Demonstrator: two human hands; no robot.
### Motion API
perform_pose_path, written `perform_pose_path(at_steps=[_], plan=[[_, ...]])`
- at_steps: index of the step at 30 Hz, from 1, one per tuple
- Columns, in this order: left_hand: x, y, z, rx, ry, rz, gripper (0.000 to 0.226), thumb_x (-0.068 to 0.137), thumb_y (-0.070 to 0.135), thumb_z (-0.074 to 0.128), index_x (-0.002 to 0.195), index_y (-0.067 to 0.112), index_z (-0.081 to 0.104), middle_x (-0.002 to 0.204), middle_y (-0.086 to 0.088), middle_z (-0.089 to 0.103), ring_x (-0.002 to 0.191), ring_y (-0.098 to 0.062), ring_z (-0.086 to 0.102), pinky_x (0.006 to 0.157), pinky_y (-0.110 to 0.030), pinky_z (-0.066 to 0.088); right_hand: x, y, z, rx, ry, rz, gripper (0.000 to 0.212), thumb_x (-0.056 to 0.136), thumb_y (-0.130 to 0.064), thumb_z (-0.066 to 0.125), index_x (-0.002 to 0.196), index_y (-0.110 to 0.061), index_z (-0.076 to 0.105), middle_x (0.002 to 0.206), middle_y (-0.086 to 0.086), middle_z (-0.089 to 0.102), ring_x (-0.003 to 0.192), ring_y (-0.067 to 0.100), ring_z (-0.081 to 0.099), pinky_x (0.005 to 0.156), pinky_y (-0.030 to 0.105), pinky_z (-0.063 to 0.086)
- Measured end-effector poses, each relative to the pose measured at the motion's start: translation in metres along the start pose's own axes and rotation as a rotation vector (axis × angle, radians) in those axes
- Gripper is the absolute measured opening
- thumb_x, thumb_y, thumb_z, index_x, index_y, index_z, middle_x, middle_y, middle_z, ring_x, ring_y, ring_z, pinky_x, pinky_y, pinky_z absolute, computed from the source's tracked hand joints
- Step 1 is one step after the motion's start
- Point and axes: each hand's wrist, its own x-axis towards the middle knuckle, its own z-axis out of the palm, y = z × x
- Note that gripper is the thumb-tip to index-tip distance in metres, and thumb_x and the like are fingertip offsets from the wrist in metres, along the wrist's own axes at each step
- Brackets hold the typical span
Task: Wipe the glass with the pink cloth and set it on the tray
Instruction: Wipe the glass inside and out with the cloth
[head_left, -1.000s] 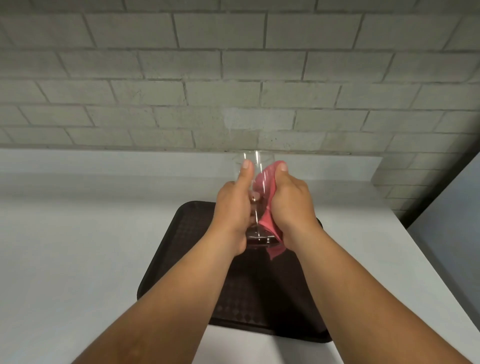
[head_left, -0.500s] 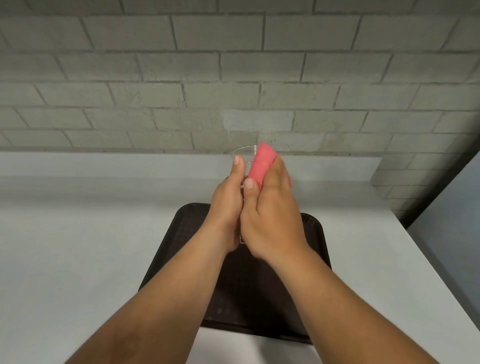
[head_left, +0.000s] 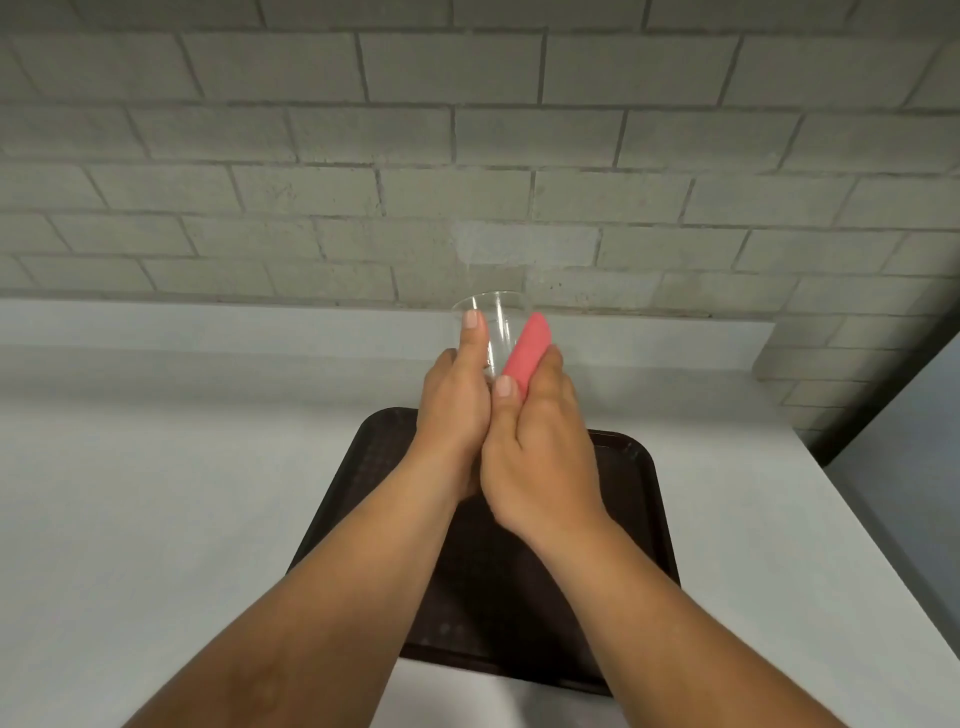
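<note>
1. Above the dark brown tray (head_left: 631, 499), the left hand (head_left: 451, 415) is gripping the clear glass (head_left: 500, 332), thumb lying up its side.
2. The right hand (head_left: 540, 457) is clutching the pink cloth (head_left: 525, 352), pressing it against the glass.
3. The tray is lying on the white worktop (head_left: 156, 493) before a grey brick wall (head_left: 467, 156).

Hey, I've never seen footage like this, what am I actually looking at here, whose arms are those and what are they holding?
This is one view from a camera worn on a person's head, looking forward and down, so the arms are the wearer's own. The left hand holds a clear glass upright in the air. The right hand presses a pink cloth against the glass's side, wiping it. Below them a dark tray lies on a pale counter, with a grey brick wall behind. The glass is not yet set on the tray.
</note>
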Motion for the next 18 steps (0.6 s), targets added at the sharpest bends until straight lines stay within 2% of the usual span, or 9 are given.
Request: perform_pose_path(at_steps=[2, 3, 5, 7, 9, 11, 14, 16, 18], plan=[[-0.003, -0.002, 0.000, -0.046, -0.081, -0.022, 0.081, 0.097, 0.078, 0.048, 0.114, 0.002, 0.071, 0.113, -0.017, 0.080, 0.107, -0.031, 0.079, 0.097, -0.048, 0.062, 0.010, -0.005, -0.004, 0.004, 0.049, -0.028, 0.067, 0.106, -0.046, 0.029, 0.164, -0.015, 0.015, 0.164, 0.008, 0.037, 0.146, 0.026, 0.042, 0.115, 0.044, 0.041], [-0.003, -0.003, 0.000, -0.065, -0.106, -0.025, 0.076, 0.098, 0.076, 0.048, 0.109, 0.006, 0.074, 0.105, -0.014, 0.082, 0.098, -0.027, 0.081, 0.086, -0.044, 0.065, 0.016, -0.006, -0.008, 0.029, 0.079, -0.032, 0.062, 0.106, -0.046, 0.029, 0.160, -0.015, 0.028, 0.155, 0.009, 0.049, 0.138, 0.027, 0.051, 0.108, 0.041, 0.045], [-0.005, -0.004, -0.001, -0.138, -0.156, -0.033, 0.066, 0.101, 0.072, 0.047, 0.086, 0.014, 0.073, 0.071, -0.001, 0.079, 0.060, -0.014, 0.077, 0.053, -0.028, 0.060, 0.029, -0.007, -0.016, 0.147, 0.110, 0.050, 0.053, 0.106, -0.049, 0.028, 0.134, -0.017, 0.059, 0.125, 0.008, 0.071, 0.116, 0.027, 0.066, 0.095, 0.038, 0.051], [-0.005, -0.006, -0.004, -0.202, -0.192, -0.036, 0.069, 0.101, 0.073, 0.045, 0.080, 0.013, 0.072, 0.058, 0.002, 0.071, 0.040, -0.009, 0.064, 0.036, -0.020, 0.048, 0.038, -0.004, -0.024, 0.389, 0.060, 0.221, 0.061, 0.106, -0.054, 0.029, 0.099, -0.014, 0.074, 0.092, 0.009, 0.080, 0.091, 0.029, 0.075, 0.089, 0.047, 0.059], [-0.007, -0.006, -0.005, -0.209, -0.222, -0.037, 0.075, 0.095, 0.079, 0.046, 0.081, 0.013, 0.081, 0.066, -0.004, 0.075, 0.049, -0.016, 0.070, 0.042, -0.026, 0.054, 0.036, 0.001, -0.029, 0.563, 0.005, 0.359, 0.064, 0.107, -0.052, 0.032, 0.085, -0.013, 0.078, 0.079, 0.013, 0.080, 0.079, 0.031, 0.078, 0.087, 0.054, 0.061], [-0.007, -0.006, -0.006, -0.201, -0.216, -0.049, 0.077, 0.091, 0.083, 0.047, 0.079, 0.017, 0.085, 0.073, -0.009, 0.077, 0.058, -0.022, 0.073, 0.051, -0.032, 0.059, 0.026, 0.008, -0.026, 0.580, -0.017, 0.376, 0.063, 0.107, -0.051, 0.033, 0.079, -0.020, 0.079, 0.077, 0.009, 0.081, 0.074, 0.027, 0.079, 0.086, 0.055, 0.061], [-0.004, -0.004, -0.006, -0.187, -0.149, -0.069, 0.077, 0.095, 0.081, 0.045, 0.062, 0.022, 0.083, 0.066, -0.005, 0.076, 0.047, -0.016, 0.069, 0.041, -0.024, 0.051, 0.007, 0.015, -0.014, 0.432, -0.030, 0.296, 0.060, 0.105, -0.058, 0.026, 0.095, -0.026, 0.076, 0.089, 0.004, 0.081, 0.085, 0.023, 0.078, 0.086, 0.048, 0.060], [-0.001, -0.003, -0.005, -0.153, -0.099, -0.076, 0.073, 0.098, 0.078, 0.045, 0.074, 0.019, 0.080, 0.062, -0.001, 0.078, 0.044, -0.012, 0.069, 0.038, -0.019, 0.049, -0.003, 0.018, -0.008, 0.274, -0.009, 0.182, 0.056, 0.104, -0.057, 0.023, 0.122, -0.028, 0.068, 0.108, -0.003, 0.076, 0.103, 0.019, 0.072, 0.085, 0.032, 0.056], [0.000, -0.005, -0.002, -0.102, -0.078, -0.081, 0.068, 0.099, 0.076, 0.046, 0.096, 0.013, 0.073, 0.072, -0.002, 0.081, 0.059, -0.013, 0.076, 0.053, -0.026, 0.060, -0.007, 0.016, -0.004, 0.138, 0.004, 0.059, 0.053, 0.106, -0.048, 0.028, 0.150, -0.024, 0.046, 0.134, 0.000, 0.065, 0.124, 0.019, 0.062, 0.092, 0.026, 0.050]])
